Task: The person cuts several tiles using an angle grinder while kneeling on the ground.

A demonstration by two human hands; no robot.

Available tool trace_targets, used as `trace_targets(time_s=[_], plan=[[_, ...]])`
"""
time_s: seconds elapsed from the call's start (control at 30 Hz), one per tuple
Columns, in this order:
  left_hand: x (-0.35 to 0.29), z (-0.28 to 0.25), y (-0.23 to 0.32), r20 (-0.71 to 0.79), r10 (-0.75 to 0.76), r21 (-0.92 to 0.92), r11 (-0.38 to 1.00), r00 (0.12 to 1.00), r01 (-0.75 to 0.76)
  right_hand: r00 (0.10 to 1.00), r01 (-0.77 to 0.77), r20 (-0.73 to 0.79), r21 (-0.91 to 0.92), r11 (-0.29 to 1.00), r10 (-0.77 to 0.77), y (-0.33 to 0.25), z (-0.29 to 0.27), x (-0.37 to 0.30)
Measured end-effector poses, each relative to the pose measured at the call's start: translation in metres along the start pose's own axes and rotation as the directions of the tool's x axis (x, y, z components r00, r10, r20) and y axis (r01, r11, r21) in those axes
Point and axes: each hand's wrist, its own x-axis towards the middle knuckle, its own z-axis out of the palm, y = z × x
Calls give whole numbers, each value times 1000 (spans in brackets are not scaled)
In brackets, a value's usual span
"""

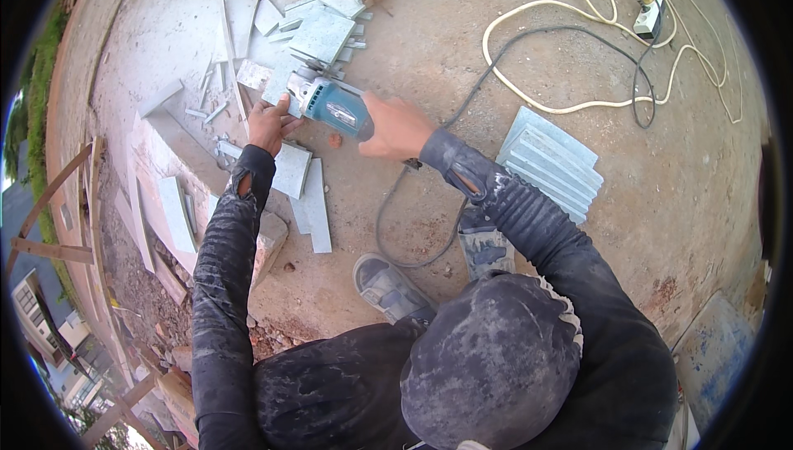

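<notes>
My right hand [398,126] is wrapped around the rear body of a teal angle grinder [337,109]. The grinder's metal head and disc point away from me, over a pale grey-green stone tile [281,87]. At the near edge of that tile, my left hand [271,126] pinches it, thumb on top, close to the grinder head. Whether the disc touches the tile I cannot tell. Just beyond the disc lies another square tile [324,35] on a pile of cut strips. Below my left hand rest more tile pieces [291,171].
To the right lies a stack of tile strips [552,165]. A dark power cord [529,33] and a cream cable [496,29] loop over the dusty concrete toward a socket block [649,16]. Stone blocks, offcuts and a wooden rail [54,249] stand on the left; my sandalled feet are close by.
</notes>
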Motion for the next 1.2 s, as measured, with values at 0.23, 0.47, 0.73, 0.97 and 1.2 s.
trace_targets(time_s=[0.23,0.47,0.73,0.97,1.2], plan=[[-1,2,1,7,6,8,1000,1000,-6,1000,6,-7,-32,999,-6,-2,-1,6],[-1,0,1,-9,-3,16,1000,1000,3,1000,5,1,-46,999,-5,-8,-4,12],[-4,4,5,-18,-9,36,999,1000,10,999,-6,41,-66,998,9,-13,-9,17],[-1,1,4,-12,-19,28,999,1000,19,998,-34,56,-64,997,38,-17,-7,26],[0,0,3,-9,-18,25,1000,1000,18,997,-51,53,-48,998,54,-24,-8,34]])
